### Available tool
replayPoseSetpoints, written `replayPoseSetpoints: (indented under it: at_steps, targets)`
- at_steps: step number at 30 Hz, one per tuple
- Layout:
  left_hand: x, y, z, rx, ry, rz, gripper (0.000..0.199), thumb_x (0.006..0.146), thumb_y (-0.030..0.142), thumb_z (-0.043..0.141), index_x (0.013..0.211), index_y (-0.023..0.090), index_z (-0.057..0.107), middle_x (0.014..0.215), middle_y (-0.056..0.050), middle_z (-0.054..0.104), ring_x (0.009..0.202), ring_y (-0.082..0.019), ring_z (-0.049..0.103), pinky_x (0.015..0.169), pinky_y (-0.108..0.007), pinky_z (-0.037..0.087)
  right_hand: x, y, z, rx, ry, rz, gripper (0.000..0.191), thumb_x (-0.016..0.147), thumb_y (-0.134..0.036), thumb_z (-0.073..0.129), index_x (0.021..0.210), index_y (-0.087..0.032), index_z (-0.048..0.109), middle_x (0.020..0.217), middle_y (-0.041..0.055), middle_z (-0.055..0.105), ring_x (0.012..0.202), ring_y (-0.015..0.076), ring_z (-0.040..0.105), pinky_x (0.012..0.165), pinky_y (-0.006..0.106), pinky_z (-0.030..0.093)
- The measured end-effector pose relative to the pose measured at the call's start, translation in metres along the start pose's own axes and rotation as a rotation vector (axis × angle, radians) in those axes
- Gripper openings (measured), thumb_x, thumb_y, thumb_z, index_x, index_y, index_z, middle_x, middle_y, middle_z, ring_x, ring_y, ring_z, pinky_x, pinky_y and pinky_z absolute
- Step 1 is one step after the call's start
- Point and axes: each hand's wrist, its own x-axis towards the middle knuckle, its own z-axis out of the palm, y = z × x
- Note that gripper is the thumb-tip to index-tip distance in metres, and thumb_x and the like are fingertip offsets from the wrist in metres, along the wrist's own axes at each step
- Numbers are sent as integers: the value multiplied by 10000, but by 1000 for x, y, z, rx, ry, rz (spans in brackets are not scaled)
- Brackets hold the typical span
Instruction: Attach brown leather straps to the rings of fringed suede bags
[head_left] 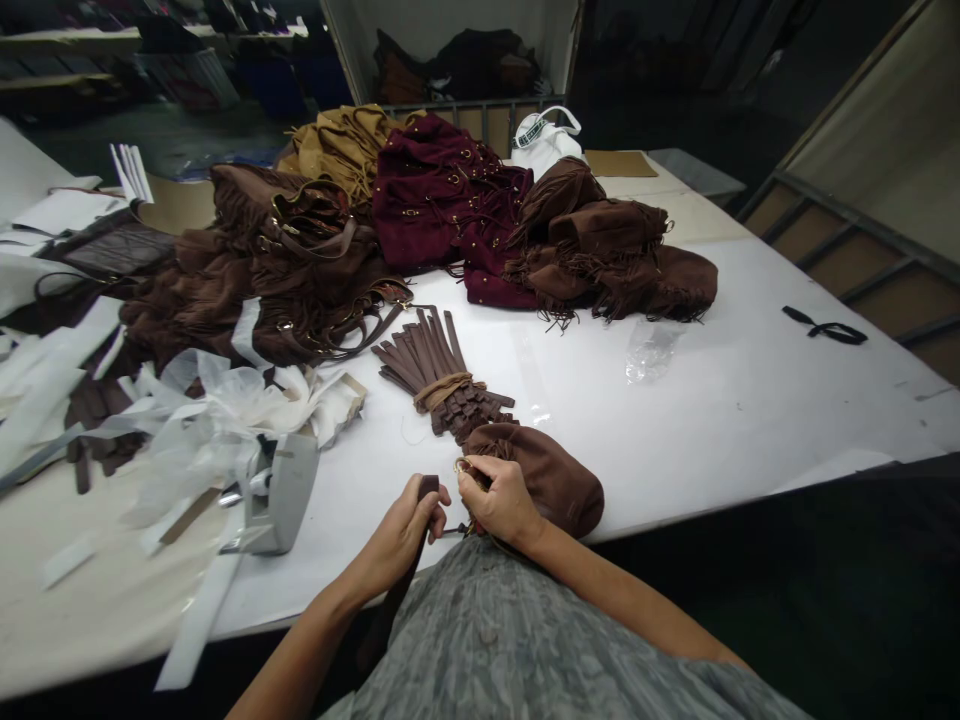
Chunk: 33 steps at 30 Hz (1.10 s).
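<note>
My left hand (401, 530) is closed around a dark brown leather strap (427, 487); one end sticks up past the fingers and the rest hangs down by my body. In a pinch, my right hand (501, 497) grips a gold metal ring (463, 465) at the side of a brown pouch-shaped bag (559, 475). The bag lies on its side at the table's near edge, its opening partly hidden by my hand. Just beyond it is a bundle of brown straps (431, 360), tied round with a tan band (448, 390).
Brown fringed bags (255, 270) pile up at left, with maroon bags (442, 200), tan bags (337, 145) and more brown bags (607, 240) behind. A grey tape dispenser (289, 490) stands left among white strips (202, 420). A clear plastic bag (651, 350) and black strap (825, 327) lie right.
</note>
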Motion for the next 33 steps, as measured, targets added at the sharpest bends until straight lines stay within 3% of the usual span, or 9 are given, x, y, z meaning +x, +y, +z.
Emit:
replayPoseSetpoints:
  at_steps: [2, 4, 8, 14, 22, 33]
  targets:
    - [-2, -3, 2, -80, -42, -22, 303, 939, 460, 411, 933, 173, 508, 670, -1, 603, 607, -153, 564, 653, -303, 462, 0, 0, 1, -32, 3, -29, 183, 829, -205, 499, 668, -159, 573, 616, -10, 518, 590, 112, 473, 585, 230, 382]
    - [-3, -6, 4, -146, -36, -69, 335, 907, 495, 467, 900, 165, 528, 686, -15, 630, 564, -143, 571, 593, -280, 455, -1, 1, 3, -71, 6, -54, 172, 827, -198, 505, 675, -164, 578, 621, -6, 527, 603, 120, 485, 606, 238, 393]
    - [-6, -9, 3, -270, -83, -162, 418, 891, 565, 478, 857, 153, 540, 578, 8, 600, 374, -69, 398, 403, -203, 268, -4, 4, 5, -132, -12, -121, 145, 829, -202, 517, 708, -169, 590, 653, 6, 548, 636, 133, 508, 652, 249, 418]
    - [-12, -10, -13, -339, -283, -198, 477, 889, 595, 468, 792, 138, 561, 434, 50, 477, 330, -43, 252, 354, -183, 142, -6, 5, 5, -166, -100, -230, 134, 843, -225, 508, 809, -157, 619, 689, 18, 552, 649, 136, 510, 661, 248, 431]
    - [-17, -11, -27, -277, -389, -214, 500, 874, 620, 475, 774, 140, 575, 434, 61, 415, 362, -58, 254, 376, -195, 153, -11, 5, 6, -226, -197, -350, 209, 830, -227, 522, 993, -137, 617, 807, 67, 628, 734, 165, 585, 719, 263, 486]
    - [-21, -15, -38, -166, -478, -191, 484, 894, 599, 456, 800, 145, 593, 458, 61, 400, 405, -76, 268, 412, -216, 164, -12, 2, 10, -340, -277, -438, 196, 820, -228, 518, 970, -139, 606, 736, 38, 575, 654, 152, 532, 654, 248, 466]
